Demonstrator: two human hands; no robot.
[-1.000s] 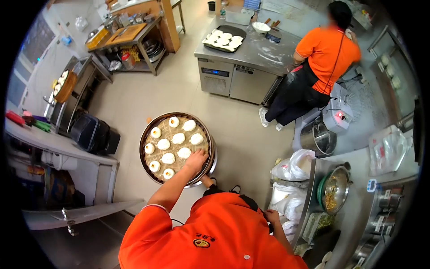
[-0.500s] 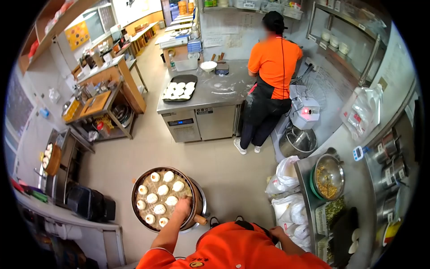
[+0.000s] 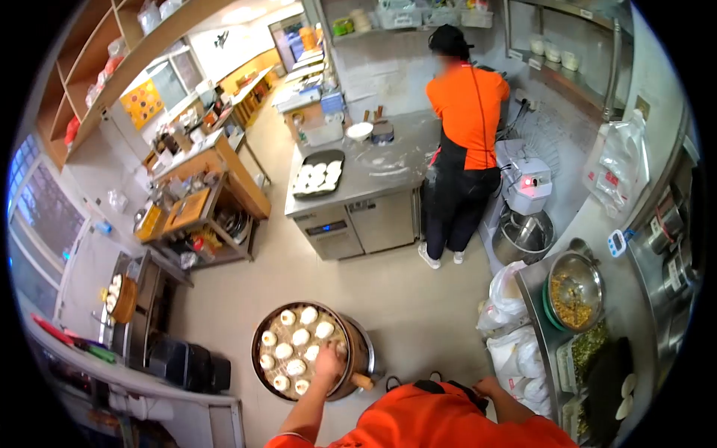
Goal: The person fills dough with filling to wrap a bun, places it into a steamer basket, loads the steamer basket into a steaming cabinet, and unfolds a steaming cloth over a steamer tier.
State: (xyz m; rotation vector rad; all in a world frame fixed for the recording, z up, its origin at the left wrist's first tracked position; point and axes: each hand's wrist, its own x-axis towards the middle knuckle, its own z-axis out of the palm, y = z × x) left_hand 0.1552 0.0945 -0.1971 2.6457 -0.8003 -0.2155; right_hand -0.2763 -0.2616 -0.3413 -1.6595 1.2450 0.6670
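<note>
A round steamer basket (image 3: 259, 379) stands low in front of me on a round metal base, its lined floor holding several white buns (image 3: 308, 315). My left hand (image 3: 328, 362) reaches over its right side, fingers curled down around a pale bun (image 3: 341, 349) near the rim. The fingers partly hide that bun. Some of the buns have an orange-brown spot on top. Low at my right side hangs my right hand (image 3: 487, 388), close to the white plastic bags (image 3: 515, 358); its fingers are mostly hidden.
A co-worker (image 3: 468, 112) stands at the steel counter (image 3: 396, 160), beside a tray (image 3: 340, 183) of white dough pieces. A mixer (image 3: 526, 183) stands right of them. On the right-hand shelf is a metal bowl (image 3: 590, 272) of yellow filling. A black bin (image 3: 179, 364) is at left.
My view has shifted, so the whole scene sits further right and lower. My left hand stays over the steamer's right side, a pale bun now showing at its fingertips.
</note>
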